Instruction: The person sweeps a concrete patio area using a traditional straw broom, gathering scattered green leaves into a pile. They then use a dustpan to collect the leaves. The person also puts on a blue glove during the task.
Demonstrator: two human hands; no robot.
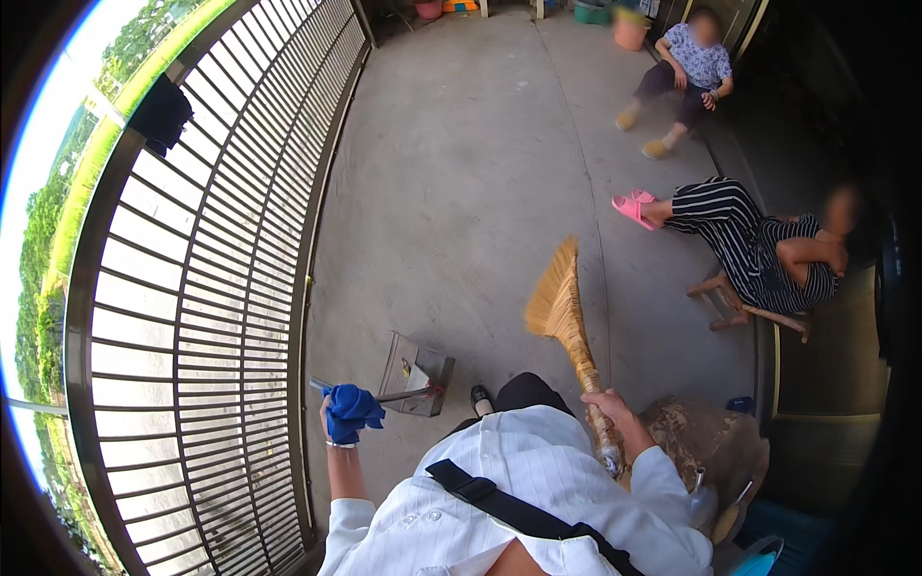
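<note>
My right hand (605, 403) is closed around the lower handle of a straw broom (567, 317), whose fanned bristles point up and away from me. On the left, my left hand (327, 419) is closed at the handle of a dustpan (397, 367), with a bunched blue cloth (354, 415) in the same grip covering most of the fingers. The handle's end sticks out past the cloth to the left. Boxy and metal-looking, the dustpan is low over the concrete; whether it touches the floor I cannot tell. Something small and pale lies inside it.
A barred metal railing (240, 288) runs along the left, with a dark cloth (161, 115) hung over it. One seated person (749, 230) in stripes is on a wooden stool (740, 305); another person (693, 60) sits farther back. A brown sack (706, 437) stands beside my right arm.
</note>
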